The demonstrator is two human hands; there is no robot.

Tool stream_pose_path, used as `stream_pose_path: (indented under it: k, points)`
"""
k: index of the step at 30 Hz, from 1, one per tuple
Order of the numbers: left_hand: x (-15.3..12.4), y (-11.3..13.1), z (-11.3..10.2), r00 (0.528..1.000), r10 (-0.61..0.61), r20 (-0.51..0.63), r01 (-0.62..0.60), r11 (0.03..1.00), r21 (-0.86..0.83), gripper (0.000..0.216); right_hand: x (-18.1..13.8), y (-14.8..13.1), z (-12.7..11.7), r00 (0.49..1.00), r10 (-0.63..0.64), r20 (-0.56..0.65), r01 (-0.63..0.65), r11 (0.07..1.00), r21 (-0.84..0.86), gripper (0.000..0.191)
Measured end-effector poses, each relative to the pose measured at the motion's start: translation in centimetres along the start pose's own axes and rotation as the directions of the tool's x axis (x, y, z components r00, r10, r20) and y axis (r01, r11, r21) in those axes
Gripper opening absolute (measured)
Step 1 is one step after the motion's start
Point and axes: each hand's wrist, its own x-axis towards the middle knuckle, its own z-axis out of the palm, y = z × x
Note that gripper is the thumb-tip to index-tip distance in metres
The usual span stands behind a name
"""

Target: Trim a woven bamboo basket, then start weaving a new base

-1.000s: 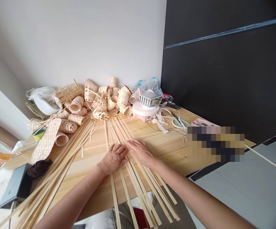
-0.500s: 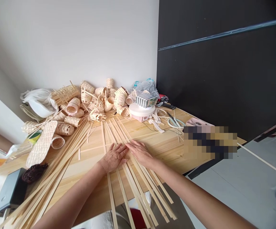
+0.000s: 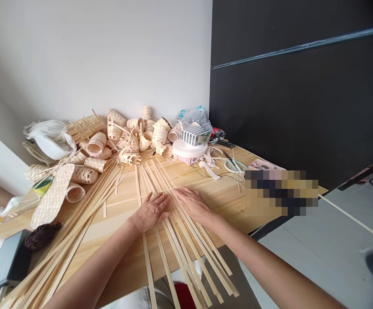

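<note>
Long pale wooden strips lie roughly side by side on the wooden table, with their near ends jutting past its front edge. My left hand rests palm down across the strips, fingers stretched out. Close beside it, my right hand is also laid over the strips with fingers extended. Parts of the strips under both palms are hidden. Left of my left arm, a thick bundle of similar strips runs diagonally over the table.
Several small woven baskets are heaped along the wall. A flat woven piece, dark yarn and a grey box are at left. A white round turntable carries a small box. Scissors lie at right.
My hands have parted slightly, leaving a small gap between the fingers. Both still lie on the strips. The whole view has shifted a little.
</note>
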Motion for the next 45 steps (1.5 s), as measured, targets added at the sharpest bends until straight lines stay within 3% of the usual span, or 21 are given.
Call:
stream_pose_path:
  k: [7,13,23,45]
  points:
    - [1.4,-0.4,0.2,0.999,-0.040,0.011,0.040,0.999,0.022,0.046,0.5,0.8,-1.4,0.998,0.064,-0.027,-0.064,0.998,-0.024,0.049]
    - [1.7,-0.5,0.4,1.000,-0.029,0.011,0.028,0.999,0.036,0.049,1.3,0.0,-0.3,1.000,-0.019,0.010,0.019,1.000,-0.010,0.049]
    - [2.3,-0.5,0.7,1.000,-0.009,-0.002,0.009,1.000,0.018,0.050,1.1,1.2,1.2,1.000,-0.024,0.000,0.024,0.999,-0.029,0.051]
    - [2.0,-0.3,1.0,1.000,-0.016,-0.010,0.016,1.000,0.014,0.051,0.7,0.3,0.9,1.000,0.002,-0.002,-0.002,0.998,-0.062,0.051]
